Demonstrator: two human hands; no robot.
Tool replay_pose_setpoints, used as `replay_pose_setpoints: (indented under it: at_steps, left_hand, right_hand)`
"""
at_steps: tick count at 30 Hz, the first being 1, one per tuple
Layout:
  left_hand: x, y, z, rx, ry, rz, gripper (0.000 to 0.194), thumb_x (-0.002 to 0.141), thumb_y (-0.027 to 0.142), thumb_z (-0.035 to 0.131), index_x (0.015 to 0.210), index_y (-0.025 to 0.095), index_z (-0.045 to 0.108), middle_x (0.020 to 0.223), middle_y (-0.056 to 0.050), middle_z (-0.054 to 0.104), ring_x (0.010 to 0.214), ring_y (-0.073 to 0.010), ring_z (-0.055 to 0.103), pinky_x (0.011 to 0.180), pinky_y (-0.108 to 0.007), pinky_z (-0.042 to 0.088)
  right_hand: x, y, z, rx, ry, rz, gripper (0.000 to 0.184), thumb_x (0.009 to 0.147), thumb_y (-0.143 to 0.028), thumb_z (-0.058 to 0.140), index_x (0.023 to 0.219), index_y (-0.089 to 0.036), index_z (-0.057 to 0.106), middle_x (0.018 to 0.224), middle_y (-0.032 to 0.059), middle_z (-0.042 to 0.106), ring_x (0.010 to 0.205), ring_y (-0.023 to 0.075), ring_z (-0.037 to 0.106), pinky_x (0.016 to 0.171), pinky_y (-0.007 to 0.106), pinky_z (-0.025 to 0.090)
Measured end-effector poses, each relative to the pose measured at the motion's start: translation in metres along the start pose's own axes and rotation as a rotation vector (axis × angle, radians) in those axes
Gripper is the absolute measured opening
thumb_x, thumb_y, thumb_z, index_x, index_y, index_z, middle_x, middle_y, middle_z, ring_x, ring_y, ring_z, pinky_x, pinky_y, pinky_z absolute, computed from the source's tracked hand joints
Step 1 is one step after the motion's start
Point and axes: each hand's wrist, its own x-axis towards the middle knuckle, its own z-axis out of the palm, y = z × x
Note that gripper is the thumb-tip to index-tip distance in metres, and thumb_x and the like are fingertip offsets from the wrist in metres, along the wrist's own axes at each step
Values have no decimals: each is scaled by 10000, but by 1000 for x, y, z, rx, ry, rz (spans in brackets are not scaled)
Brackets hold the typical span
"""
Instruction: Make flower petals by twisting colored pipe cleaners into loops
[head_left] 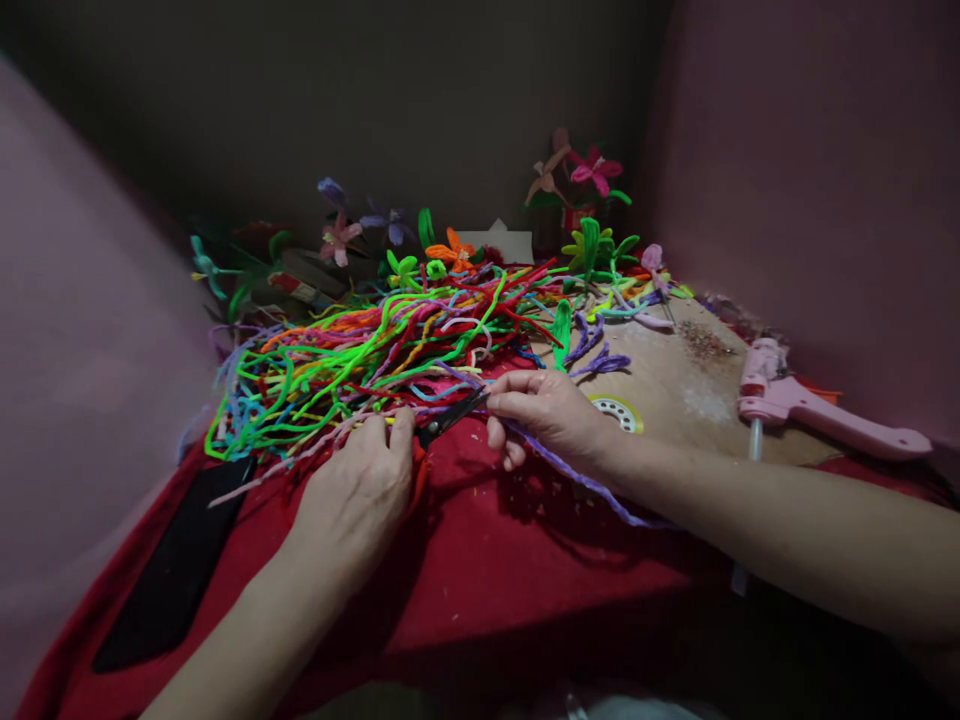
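In the head view, a pair of scissors [453, 415] was gripped by the left hand [367, 470], its fingers closed about the handles, while the right hand's thumb and forefinger were pinched together at the blade tips. A purple fuzzy strand [577, 478] was trailed below the right hand [551, 410]; whether it was held in that pinch, or lay between the blades, could not be told. For a clean snip, fingertips would best be kept just clear of the edges, the strand drawn taut and the blades set square across it. Beside both hands, a tangled heap of coloured strands [360, 350] was spread over the red cloth [465, 580]. A black slab [176, 570] was laid at the left; at the right, a tape roll [626, 418] and a pink glue gun [784, 398] were set by a debris-speckled board [660, 370]. Fuzzy flowers [596, 170] were ranged behind, between dim, purplish walls [810, 200].
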Motion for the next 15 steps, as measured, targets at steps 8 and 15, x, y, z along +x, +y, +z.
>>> replay_pose_setpoints:
  at_steps: [8, 15]
  left_hand:
    - [-1, 5, -9, 44, -25, -20, 381, 851, 21, 263, 1128, 60, 522, 825, -140, 563, 726, -234, 580, 598, -299, 471]
    - [-6, 11, -4, 41, -7, -10, 415, 859, 38, 257, 1216, 49, 471, 856, -135, 555, 707, -224, 579, 498, -275, 458]
  right_hand:
    - [-2, 1, 0, 4, -11, -14, 110, 749, -184, 586, 665, -132, 538, 527, 2, 621, 357, 73, 511, 385, 177, 407]
    - [-1, 2, -1, -10, -8, -12, 125, 747, -189, 594, 652, -133, 534, 532, 5, 624, 360, 77, 511, 387, 184, 407]
